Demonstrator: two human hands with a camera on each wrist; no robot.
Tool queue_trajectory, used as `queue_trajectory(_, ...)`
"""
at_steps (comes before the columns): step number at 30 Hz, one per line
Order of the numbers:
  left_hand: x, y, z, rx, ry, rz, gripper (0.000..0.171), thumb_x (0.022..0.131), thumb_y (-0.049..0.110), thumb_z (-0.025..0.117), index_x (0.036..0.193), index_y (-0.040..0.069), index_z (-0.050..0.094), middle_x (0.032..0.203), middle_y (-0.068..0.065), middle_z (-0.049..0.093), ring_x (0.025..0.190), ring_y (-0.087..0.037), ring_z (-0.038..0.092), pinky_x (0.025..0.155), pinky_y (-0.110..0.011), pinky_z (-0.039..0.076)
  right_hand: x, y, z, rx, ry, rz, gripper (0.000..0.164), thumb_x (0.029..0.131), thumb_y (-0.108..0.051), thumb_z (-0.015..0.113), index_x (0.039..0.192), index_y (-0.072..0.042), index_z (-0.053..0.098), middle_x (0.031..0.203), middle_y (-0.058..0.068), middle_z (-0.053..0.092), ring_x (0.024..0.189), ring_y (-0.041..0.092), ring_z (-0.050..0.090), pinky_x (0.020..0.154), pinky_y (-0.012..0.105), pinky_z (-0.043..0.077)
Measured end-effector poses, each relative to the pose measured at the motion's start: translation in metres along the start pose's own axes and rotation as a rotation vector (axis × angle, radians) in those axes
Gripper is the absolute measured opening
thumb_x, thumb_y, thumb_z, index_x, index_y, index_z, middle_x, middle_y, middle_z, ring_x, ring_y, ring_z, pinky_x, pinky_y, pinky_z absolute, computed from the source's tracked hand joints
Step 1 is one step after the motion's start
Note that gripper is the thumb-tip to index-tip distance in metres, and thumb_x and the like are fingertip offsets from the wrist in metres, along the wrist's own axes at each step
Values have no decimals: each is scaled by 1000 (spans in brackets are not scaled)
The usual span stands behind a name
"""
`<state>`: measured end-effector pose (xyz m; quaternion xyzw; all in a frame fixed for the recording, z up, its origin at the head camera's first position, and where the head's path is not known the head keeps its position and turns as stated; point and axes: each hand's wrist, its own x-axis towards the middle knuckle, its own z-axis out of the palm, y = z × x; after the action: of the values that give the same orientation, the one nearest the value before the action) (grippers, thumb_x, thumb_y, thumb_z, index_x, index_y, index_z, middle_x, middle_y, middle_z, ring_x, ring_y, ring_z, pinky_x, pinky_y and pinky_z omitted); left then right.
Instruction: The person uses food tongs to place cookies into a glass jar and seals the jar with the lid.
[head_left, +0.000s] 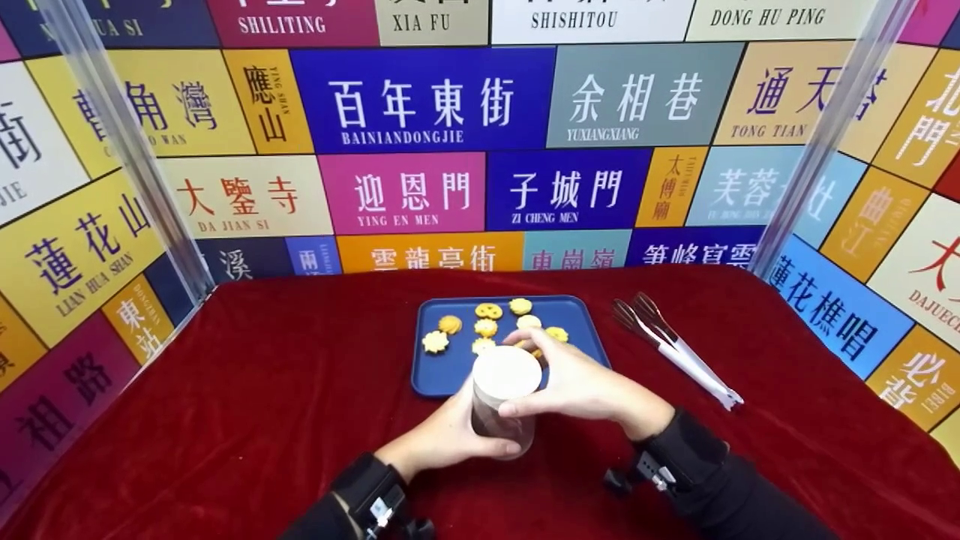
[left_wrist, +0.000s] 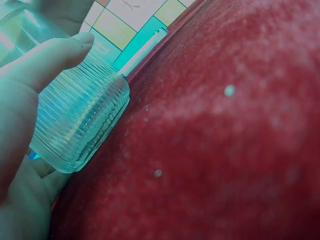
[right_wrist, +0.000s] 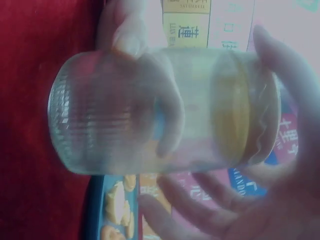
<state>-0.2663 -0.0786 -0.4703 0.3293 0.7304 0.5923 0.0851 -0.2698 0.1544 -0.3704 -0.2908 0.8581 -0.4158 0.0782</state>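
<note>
My left hand (head_left: 439,436) grips a clear ribbed glass jar (head_left: 504,429) round its body, with the thumb on the near side. Fine vertical ribs show on the lower part of the jar (left_wrist: 85,112) in the left wrist view. My right hand (head_left: 589,384) holds the pale round lid (head_left: 508,373), thumb at its near edge and fingers round the far side. The lid sits on the jar's mouth. Seen from the right wrist, the jar (right_wrist: 110,120) is see-through, and the left fingers show through its wall.
Behind the jar lies a blue tray (head_left: 442,379) with several yellow cookies (head_left: 435,343) on it. Tongs (head_left: 679,349) with brown heads and white handles rest right of the tray. Dark red cloth (head_left: 285,375) covers the table. Printed panels (head_left: 420,101) stand around it.
</note>
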Motion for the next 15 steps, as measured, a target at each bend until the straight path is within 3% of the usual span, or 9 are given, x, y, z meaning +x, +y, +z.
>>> queue_trajectory(8,0,0,1,-40,-9,17,111,84,20,92,166,27,18,158,5,45,144,-17,45,122,-34,36,-3,-8,8,-100,96,18,86,71,-55,95,136,-13,57,124,2,66,113,20,60,97,46,49)
queue_trajectory(15,-1,1,0,-63,-20,10,115,84,19,92,168,29,15,160,5,43,144,-15,45,122,-33,36,-2,-7,10,-114,99,-3,82,74,-55,93,133,-14,56,122,3,65,112,20,60,96,46,50)
